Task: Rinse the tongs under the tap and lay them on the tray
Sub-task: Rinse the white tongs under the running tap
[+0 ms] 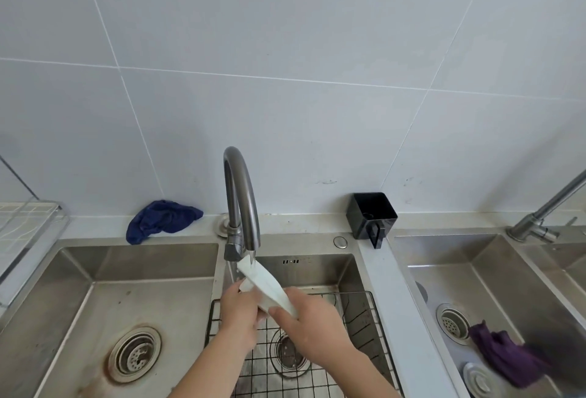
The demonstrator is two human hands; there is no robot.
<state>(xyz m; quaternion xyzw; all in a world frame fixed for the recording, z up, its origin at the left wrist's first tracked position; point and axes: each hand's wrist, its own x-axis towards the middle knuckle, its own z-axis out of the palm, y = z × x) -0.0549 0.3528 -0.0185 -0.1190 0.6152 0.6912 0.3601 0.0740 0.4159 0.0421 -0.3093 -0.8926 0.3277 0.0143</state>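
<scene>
White tongs (264,283) slant up to the spout of the grey curved tap (241,194), their tip right under the outlet, where water runs. My right hand (306,324) grips their lower end. My left hand (237,315) holds them from the left, fingers on the middle of the blades. Both hands hover over the middle sink (320,267), above a black wire rack (358,328) that lies in it. At the far left edge stands a clear tray-like rack (28,232) on the counter.
A left sink (104,302) with a rusty drain lies beside the middle one. To the right is a third sink (475,274) holding a purple cloth (507,359). A blue cloth (161,218), a black holder (371,216) and a second tap (545,210) sit along the back.
</scene>
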